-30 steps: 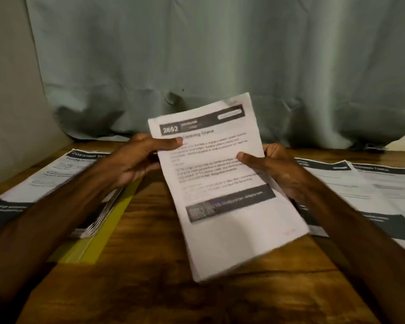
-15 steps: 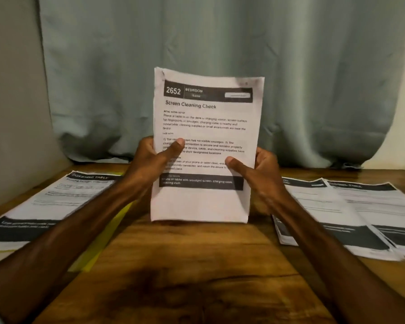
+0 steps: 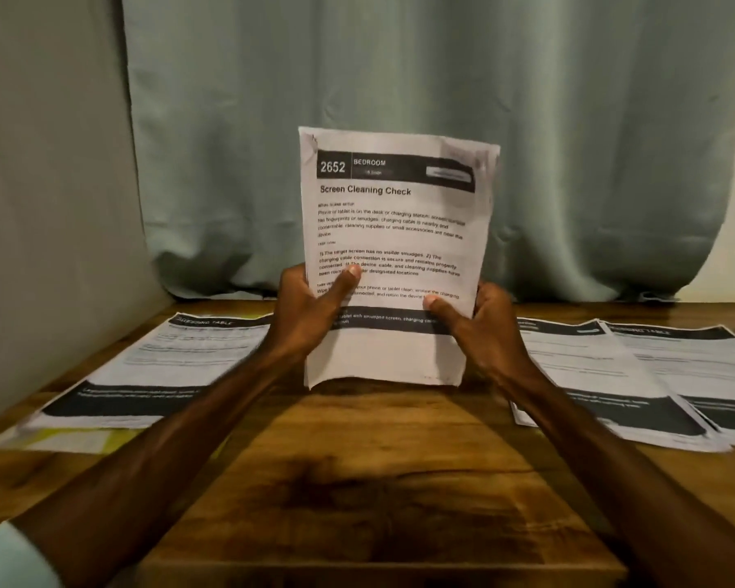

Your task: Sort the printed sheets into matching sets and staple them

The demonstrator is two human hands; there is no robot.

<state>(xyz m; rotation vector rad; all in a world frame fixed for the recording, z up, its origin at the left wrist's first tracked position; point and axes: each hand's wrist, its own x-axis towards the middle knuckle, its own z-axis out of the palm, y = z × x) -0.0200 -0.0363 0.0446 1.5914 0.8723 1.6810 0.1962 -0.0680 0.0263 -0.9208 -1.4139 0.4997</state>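
The small bundle of white printed sheets with black header bands (image 3: 395, 231) stands upright in the air over the middle of the brown wooden table (image 3: 357, 481). Its lower edge is very near the wood, but I cannot tell if it touches. The left hand (image 3: 310, 311) grips the left edge, with the thumb flat on the front page and the fingers hidden behind. The right hand (image 3: 480, 328) pinches the lower right edge in the same way.

I judge that this set is being squared before stapling. At the top right corner the sheet edges are a little fanned, so the next move calls for even edges and a firm hold on one corner. No stapler is in view.

The front page reads "2652", "BEDROOM" and "Screen Cleaning Check". Below this, one line begins "Phone or tablet is on the desk or charging station".

To the left lies a flat pile of similar printed sheets (image 3: 158, 367) on something yellow (image 3: 102, 441); its heading seems to be "DRESSING TABLE". To the right lie two overlapping piles of such sheets (image 3: 603, 375), too blurred to read. Behind hangs a pale green curtain (image 3: 399, 78).
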